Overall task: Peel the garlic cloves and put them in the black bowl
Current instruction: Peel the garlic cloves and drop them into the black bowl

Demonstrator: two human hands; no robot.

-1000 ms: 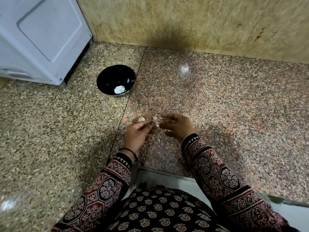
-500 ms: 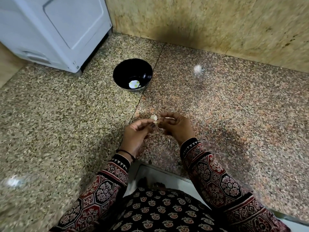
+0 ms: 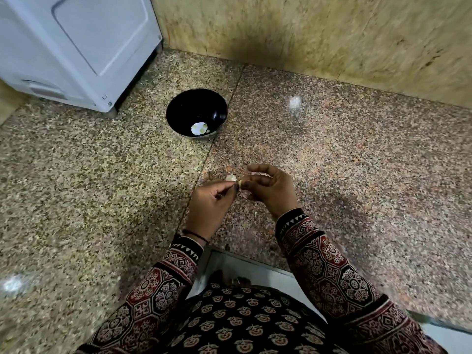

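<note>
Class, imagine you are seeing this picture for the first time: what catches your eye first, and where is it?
First, the two hands, left and right, come together at the centre above the speckled counter, pinching a small clove between their fingertips. Next comes the bowl, beyond the hands and beside a white appliance at the upper left; a pale patch shows at its bottom.

black bowl (image 3: 184, 108) contents indistinct, white appliance (image 3: 76, 44) cropped
</note>
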